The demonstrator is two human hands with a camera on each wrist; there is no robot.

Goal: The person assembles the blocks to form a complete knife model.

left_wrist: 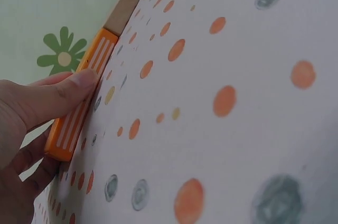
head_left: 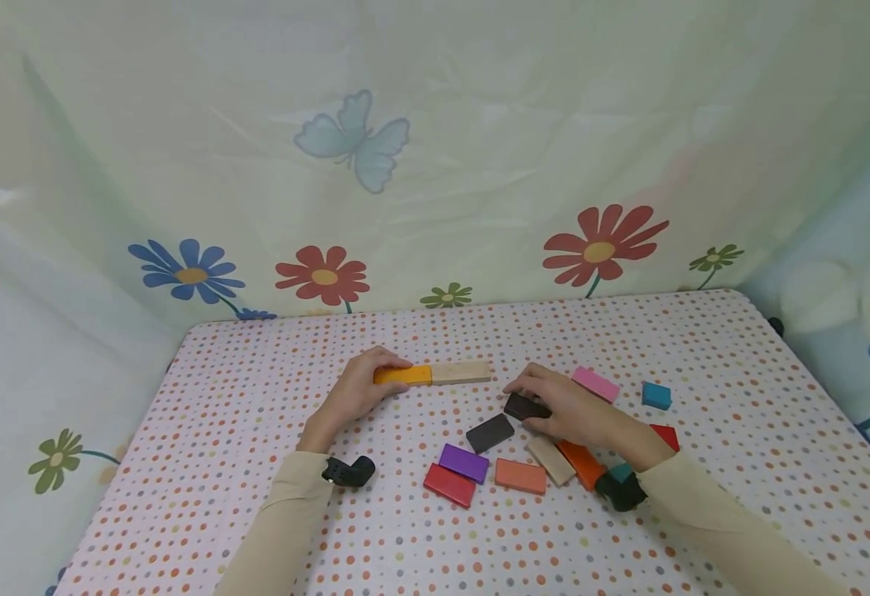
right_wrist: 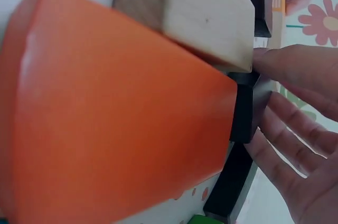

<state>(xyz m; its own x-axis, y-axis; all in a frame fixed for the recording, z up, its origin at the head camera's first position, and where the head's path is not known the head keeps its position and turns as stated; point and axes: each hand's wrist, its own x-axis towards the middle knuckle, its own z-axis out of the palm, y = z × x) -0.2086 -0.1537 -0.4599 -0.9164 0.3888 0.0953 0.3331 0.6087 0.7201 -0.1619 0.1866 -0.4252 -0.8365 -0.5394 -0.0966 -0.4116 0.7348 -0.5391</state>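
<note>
Table: covered in a white cloth [head_left: 375, 550] printed with orange, grey and yellow dots; its far corners are rounded.
Back wall: a pale, creased sheet [head_left: 472, 165] with a blue butterfly [head_left: 356, 141], and red flowers [head_left: 323, 277] along the table's far edge.
Sides: similar sheets hang left and right, with more printed flowers.
Left hand: thumb and fingers pinch the yellow block's long sides; hand [head_left: 356, 385] near the far edge.
Yellow block [head_left: 415, 376]: flat on the cloth, end against a wood block [head_left: 461, 373].
Right hand [head_left: 569, 407]: partly closed, fingers and thumb gripping the black block; whether it is lifted, I cannot tell.
Black block [head_left: 526, 406]: right of the row, just beside a grey block [head_left: 490, 433].
Nearer blocks: purple [head_left: 463, 463] against red [head_left: 449, 486].
Beyond the right hand: pink block [head_left: 597, 385], blue block [head_left: 656, 396].
</note>
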